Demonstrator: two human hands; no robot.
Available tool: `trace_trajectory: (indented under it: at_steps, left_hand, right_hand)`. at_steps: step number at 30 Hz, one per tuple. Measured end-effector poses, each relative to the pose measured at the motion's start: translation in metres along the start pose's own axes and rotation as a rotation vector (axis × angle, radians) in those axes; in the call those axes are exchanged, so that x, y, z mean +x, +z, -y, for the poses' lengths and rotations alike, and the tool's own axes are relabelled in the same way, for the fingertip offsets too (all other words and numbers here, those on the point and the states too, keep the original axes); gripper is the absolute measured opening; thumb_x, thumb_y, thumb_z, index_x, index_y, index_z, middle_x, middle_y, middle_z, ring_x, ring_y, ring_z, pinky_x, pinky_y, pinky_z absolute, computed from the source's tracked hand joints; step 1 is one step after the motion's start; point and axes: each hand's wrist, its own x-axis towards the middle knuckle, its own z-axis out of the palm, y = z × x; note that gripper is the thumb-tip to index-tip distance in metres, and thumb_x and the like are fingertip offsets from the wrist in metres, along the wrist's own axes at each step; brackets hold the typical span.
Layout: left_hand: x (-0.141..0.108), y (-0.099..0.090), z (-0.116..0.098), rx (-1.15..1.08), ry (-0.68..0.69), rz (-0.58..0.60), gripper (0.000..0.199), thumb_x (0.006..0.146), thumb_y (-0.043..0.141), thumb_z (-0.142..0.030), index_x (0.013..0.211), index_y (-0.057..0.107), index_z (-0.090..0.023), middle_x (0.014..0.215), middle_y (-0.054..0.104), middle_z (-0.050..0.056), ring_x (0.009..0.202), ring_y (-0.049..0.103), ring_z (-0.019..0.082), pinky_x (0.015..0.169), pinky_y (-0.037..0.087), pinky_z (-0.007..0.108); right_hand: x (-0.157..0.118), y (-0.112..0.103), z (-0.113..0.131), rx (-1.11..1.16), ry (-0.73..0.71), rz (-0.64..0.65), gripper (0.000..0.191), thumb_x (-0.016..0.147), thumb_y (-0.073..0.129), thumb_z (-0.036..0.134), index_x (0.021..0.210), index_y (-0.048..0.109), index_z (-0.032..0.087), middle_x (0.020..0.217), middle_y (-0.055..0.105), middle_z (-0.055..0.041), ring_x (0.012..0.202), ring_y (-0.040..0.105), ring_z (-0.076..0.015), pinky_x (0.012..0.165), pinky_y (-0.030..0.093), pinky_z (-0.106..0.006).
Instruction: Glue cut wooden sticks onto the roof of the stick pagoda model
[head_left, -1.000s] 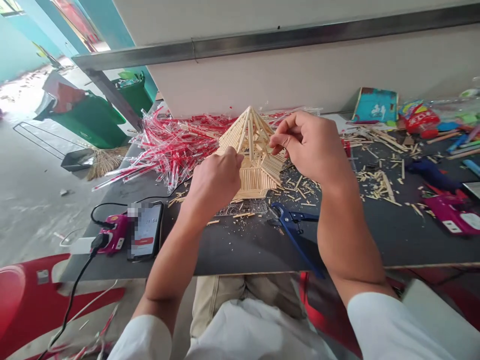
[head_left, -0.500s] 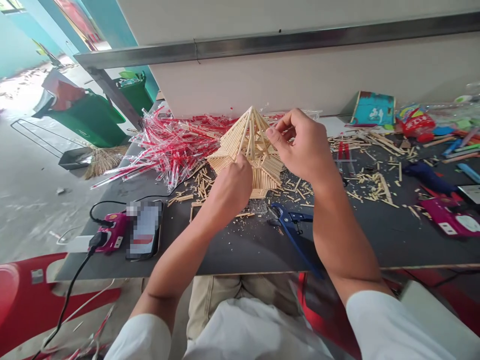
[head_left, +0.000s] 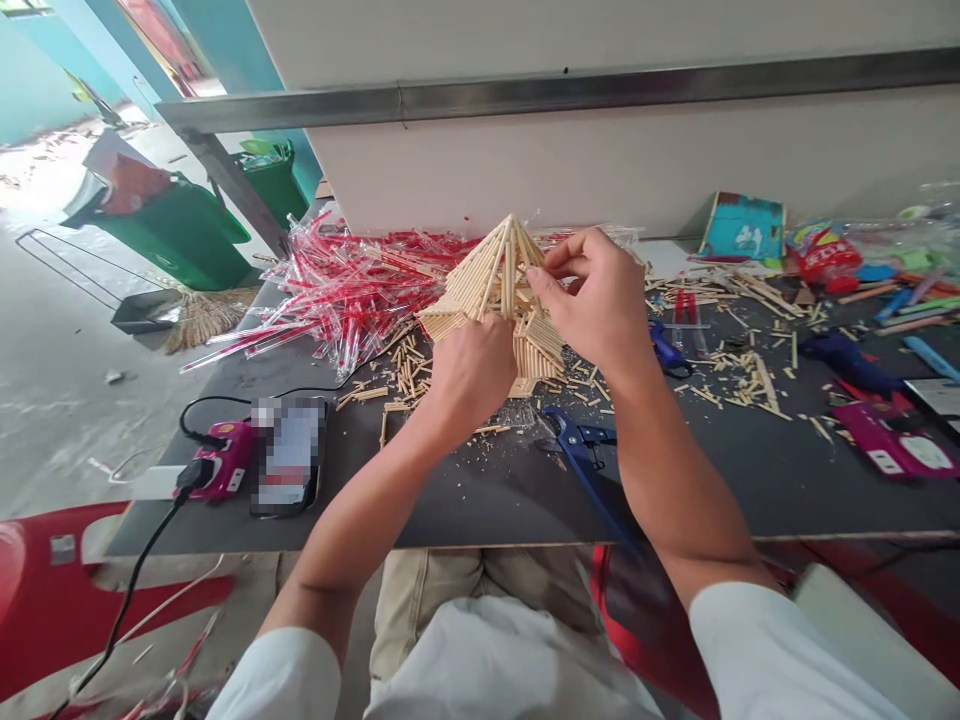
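Note:
A small model house of thin wooden sticks (head_left: 480, 268) stands at the middle of the table, its pointed roof rising to a peak. My left hand (head_left: 476, 368) is closed at the lower front of the roof, and its fingertips hide what they pinch there. On the roof's right side, my right hand (head_left: 596, 295) has thumb and index finger close together against the sticks. Whether a loose stick is between them I cannot tell. In front of the model lies a blue-handled cutter (head_left: 581, 455). Cut stick pieces (head_left: 409, 372) are scattered around the base.
Red-and-clear plastic wrappers (head_left: 345, 290) are heaped behind left. A phone (head_left: 289, 458) and magenta power strip (head_left: 229, 460) lie at left. Blue glue guns (head_left: 851, 360) and another magenta power strip (head_left: 892, 440) are at right. The dark table's (head_left: 487, 520) front edge is near my lap.
My left hand has shifted slightly right and down along the roof front. My right hand has moved a little left, closer to the roof, uncovering a blue tool behind the wrist.

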Motion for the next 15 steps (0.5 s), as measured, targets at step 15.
trace_trajectory:
  at_steps: [15]
  left_hand:
    - [0.005, 0.011, 0.003, -0.05, -0.044, -0.036, 0.036, 0.106, 0.038, -0.031, 0.103, 0.068, -0.012, 0.078, 0.071, 0.017, 0.066, 0.069, 0.026, 0.06, 0.045, 0.036]
  right_hand:
    - [0.006, 0.017, -0.017, -0.004, -0.107, -0.092, 0.039, 0.098, 0.059, 0.027, 0.136, 0.057, 0.032, 0.143, 0.054, -0.0126, 0.111, 0.067, -0.026, 0.091, 0.063, -0.047]
